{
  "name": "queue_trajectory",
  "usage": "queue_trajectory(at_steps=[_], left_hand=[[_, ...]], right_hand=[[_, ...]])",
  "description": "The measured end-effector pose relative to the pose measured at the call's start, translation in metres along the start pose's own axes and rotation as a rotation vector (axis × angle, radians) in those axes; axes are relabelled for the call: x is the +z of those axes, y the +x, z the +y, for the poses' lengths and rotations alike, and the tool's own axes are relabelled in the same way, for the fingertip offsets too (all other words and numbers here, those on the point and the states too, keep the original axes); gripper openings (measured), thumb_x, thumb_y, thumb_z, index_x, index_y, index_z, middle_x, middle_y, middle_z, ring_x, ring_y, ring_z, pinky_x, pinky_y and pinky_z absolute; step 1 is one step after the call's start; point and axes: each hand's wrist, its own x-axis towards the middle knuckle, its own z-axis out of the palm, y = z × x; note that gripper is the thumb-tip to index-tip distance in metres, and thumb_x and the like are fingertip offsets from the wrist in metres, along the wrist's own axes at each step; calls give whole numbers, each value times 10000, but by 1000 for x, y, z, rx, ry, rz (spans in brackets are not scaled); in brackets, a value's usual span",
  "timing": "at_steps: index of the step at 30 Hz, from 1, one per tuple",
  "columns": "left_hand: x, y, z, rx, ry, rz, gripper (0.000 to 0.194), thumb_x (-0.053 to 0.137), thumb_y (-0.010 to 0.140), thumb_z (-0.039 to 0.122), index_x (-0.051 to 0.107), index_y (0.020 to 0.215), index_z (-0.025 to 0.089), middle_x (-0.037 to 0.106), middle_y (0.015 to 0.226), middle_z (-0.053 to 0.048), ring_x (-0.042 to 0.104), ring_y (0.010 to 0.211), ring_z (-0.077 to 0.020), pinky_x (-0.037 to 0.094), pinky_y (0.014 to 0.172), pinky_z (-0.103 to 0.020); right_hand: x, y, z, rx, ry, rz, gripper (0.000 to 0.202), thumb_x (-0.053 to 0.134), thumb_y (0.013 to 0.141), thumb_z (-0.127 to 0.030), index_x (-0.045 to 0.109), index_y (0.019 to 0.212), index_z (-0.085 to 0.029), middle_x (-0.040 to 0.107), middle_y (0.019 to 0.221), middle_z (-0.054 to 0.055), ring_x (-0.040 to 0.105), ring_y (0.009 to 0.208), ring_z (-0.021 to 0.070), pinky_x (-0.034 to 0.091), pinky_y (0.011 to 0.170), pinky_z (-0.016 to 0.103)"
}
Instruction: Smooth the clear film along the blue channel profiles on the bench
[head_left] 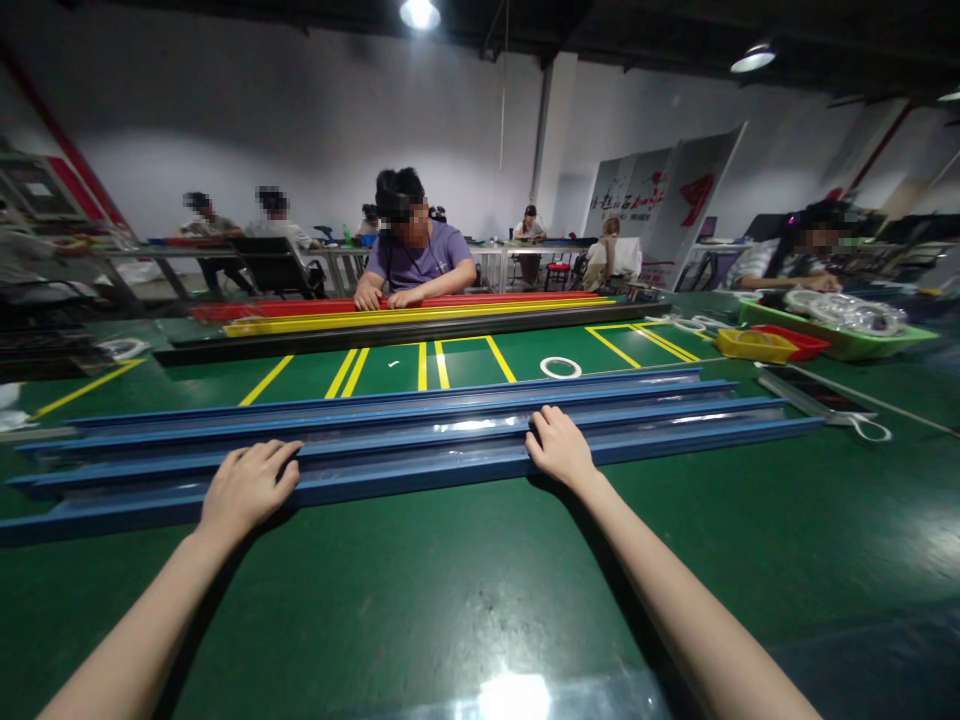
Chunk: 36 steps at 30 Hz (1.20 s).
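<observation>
Long blue plastic channel strips lie side by side across the green table in front of me, with clear shiny film in their grooves. My left hand is over the near strips, left of their middle, its fingers bent across the near rim. Farther right, my right hand curls its fingers over the same near strips. Both palms face down and the undersides of the fingers are hidden. Beyond the strips lies a white ring of tape.
Black, yellow and red strips lie farther back, where a co-worker in purple leans over them. At right stand a green tray with wrapped rings, a yellow bin and a dark flat device. Yellow tape lines mark the table.
</observation>
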Motion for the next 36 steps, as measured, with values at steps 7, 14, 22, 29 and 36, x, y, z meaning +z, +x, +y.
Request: queue_trajectory(at_steps=[7, 14, 22, 29, 36], left_hand=[[7, 6, -7, -8, -47, -12, 454, 231, 813, 322, 567, 1070, 157, 590, 1043, -112, 528, 958, -243, 363, 812, -382], [6, 15, -7, -12, -184, -137, 447, 263, 807, 397, 496, 1150, 229, 451, 1242, -70, 435, 1104, -245, 363, 858, -407], [1, 92, 75, 164, -292, 12, 409, 236, 861, 312, 499, 1139, 168, 493, 1222, -71, 427, 1129, -180, 318, 945, -330], [19, 136, 125, 141, -335, -207, 487, 234, 876, 416, 366, 1276, 171, 349, 1355, -79, 294, 1250, -214, 254, 991, -382], [30, 138, 124, 136, -375, -276, 626, 202, 822, 598, 321, 1306, 218, 291, 1384, -52, 203, 1287, -225, 177, 1019, -429]], right_hand=[[3, 4, -2, 1, 13, 6, 190, 369, 799, -287, 514, 801, -165, 523, 847, 95, 438, 812, 211, 330, 715, 305], [2, 19, 9, 57, 220, -78, 220, 387, 814, -335, 540, 846, -181, 559, 857, 70, 479, 844, 190, 361, 740, 285], [21, 82, 8, -16, 276, -130, 331, 381, 846, -309, 550, 1067, -129, 565, 1096, 112, 482, 1020, 193, 352, 864, 297], [44, 104, 4, -77, 286, -267, 463, 309, 876, -379, 477, 1203, -98, 460, 1268, 130, 392, 1179, 198, 289, 965, 314], [49, 105, 7, -122, 316, -288, 597, 287, 832, -546, 494, 1191, -115, 512, 1212, 129, 446, 1123, 213, 336, 913, 308]])
